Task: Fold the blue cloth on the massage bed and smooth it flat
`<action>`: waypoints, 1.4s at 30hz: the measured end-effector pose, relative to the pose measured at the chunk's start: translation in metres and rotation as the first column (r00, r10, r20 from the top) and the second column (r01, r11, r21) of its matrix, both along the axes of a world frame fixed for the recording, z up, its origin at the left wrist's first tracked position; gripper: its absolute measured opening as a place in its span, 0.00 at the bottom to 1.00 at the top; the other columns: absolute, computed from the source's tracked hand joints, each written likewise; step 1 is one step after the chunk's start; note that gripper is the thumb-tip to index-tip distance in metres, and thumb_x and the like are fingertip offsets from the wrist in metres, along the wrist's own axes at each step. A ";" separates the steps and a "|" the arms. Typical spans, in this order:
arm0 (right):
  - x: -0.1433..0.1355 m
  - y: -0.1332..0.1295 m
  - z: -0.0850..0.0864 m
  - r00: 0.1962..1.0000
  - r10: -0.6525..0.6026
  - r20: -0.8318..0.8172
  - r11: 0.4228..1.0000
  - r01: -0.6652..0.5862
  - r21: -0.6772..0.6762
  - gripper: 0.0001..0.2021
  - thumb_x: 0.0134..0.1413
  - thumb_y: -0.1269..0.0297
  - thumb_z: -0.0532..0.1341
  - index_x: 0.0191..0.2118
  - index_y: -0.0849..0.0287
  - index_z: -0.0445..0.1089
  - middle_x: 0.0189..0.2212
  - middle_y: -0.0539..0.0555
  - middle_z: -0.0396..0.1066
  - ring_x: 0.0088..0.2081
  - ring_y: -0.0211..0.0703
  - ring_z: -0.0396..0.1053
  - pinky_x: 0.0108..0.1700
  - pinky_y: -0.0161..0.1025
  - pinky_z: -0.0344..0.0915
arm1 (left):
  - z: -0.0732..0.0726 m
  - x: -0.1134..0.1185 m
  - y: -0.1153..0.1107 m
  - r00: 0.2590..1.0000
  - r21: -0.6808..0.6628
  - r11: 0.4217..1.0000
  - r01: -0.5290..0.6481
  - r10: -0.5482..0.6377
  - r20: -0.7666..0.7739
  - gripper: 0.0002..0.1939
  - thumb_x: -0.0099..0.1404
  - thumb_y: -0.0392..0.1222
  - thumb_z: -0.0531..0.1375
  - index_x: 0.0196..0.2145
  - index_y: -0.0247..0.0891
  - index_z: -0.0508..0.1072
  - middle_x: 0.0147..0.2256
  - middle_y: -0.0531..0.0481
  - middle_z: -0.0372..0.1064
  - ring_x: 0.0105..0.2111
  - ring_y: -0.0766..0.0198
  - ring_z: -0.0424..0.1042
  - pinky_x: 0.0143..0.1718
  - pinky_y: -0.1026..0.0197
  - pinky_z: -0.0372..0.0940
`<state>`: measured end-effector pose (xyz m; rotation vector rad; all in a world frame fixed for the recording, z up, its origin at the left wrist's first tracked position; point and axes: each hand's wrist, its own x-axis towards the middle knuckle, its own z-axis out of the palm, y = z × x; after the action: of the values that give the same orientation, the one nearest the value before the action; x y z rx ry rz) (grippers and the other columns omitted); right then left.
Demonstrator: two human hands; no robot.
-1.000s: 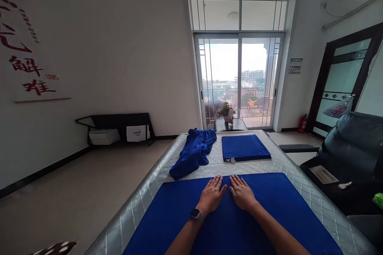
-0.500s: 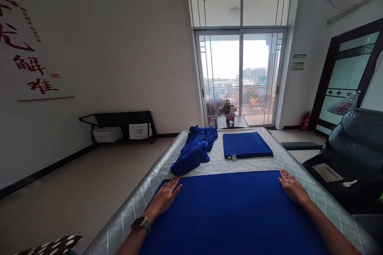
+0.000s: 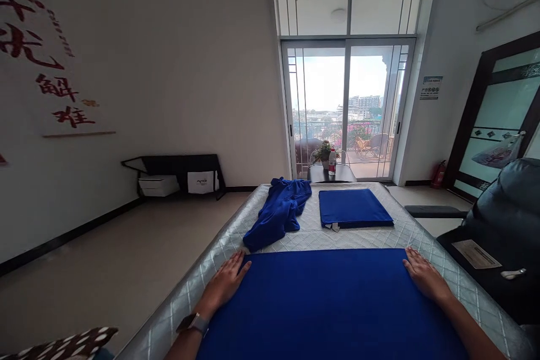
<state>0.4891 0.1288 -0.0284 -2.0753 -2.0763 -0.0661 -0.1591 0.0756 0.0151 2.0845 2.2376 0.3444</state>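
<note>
A wide blue cloth (image 3: 324,304) lies flat on the quilted mattress (image 3: 236,230), its near part running out of the bottom of the view. At its far left corner rests my left hand (image 3: 225,278), palm down with the fingers stretched out; a watch is on that wrist. My right hand (image 3: 426,274) lies flat at the far right corner, fingers extended. Past the left hand is a crumpled blue cloth (image 3: 280,211). To its right sits a neatly folded blue cloth (image 3: 354,207) with small white tags on its near edge.
Right of the mattress stands a black chair (image 3: 502,219) with a card and a small white object on its seat. A small table (image 3: 314,174) with a plant and a bottle (image 3: 332,163) is beyond the far end. A low black rack (image 3: 181,171) holds white boxes.
My left hand has slid slightly left, onto the cloth's left edge. The view has turned a little to the left. Both hands stay flat, and the other blue cloths lie as before.
</note>
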 end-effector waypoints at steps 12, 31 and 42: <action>-0.016 -0.007 0.026 0.991 -0.050 0.127 0.998 0.053 -0.016 0.30 0.62 0.60 0.41 0.66 0.65 0.57 0.67 0.60 0.53 0.68 0.48 0.49 0.69 0.51 0.43 | 0.012 0.008 -0.008 0.999 -0.002 1.000 0.023 -0.023 -0.036 0.35 0.73 0.57 0.40 0.67 0.28 0.54 0.68 0.39 0.49 0.68 0.56 0.46 0.68 0.50 0.42; -0.269 -0.041 0.066 0.890 0.412 -0.195 0.901 -0.431 -0.060 0.31 0.68 0.53 0.39 0.70 0.62 0.49 0.69 0.54 0.47 0.70 0.44 0.42 0.70 0.46 0.40 | 0.004 0.005 -0.007 0.999 0.013 1.000 0.027 -0.027 -0.042 0.35 0.73 0.57 0.37 0.68 0.32 0.53 0.69 0.42 0.48 0.69 0.59 0.44 0.68 0.52 0.42; -0.265 -0.041 0.060 0.889 0.407 -0.209 0.904 -0.425 -0.047 0.31 0.68 0.55 0.36 0.70 0.64 0.46 0.70 0.54 0.43 0.70 0.43 0.40 0.70 0.45 0.37 | 0.015 0.048 -0.007 0.987 0.269 0.961 0.070 -0.029 -0.156 0.31 0.73 0.50 0.41 0.63 0.29 0.64 0.65 0.39 0.58 0.66 0.53 0.53 0.68 0.48 0.46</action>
<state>0.2242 0.0882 0.0320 -1.5562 -2.3815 0.2914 -0.1115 0.0684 0.0303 2.3723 2.3319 0.5395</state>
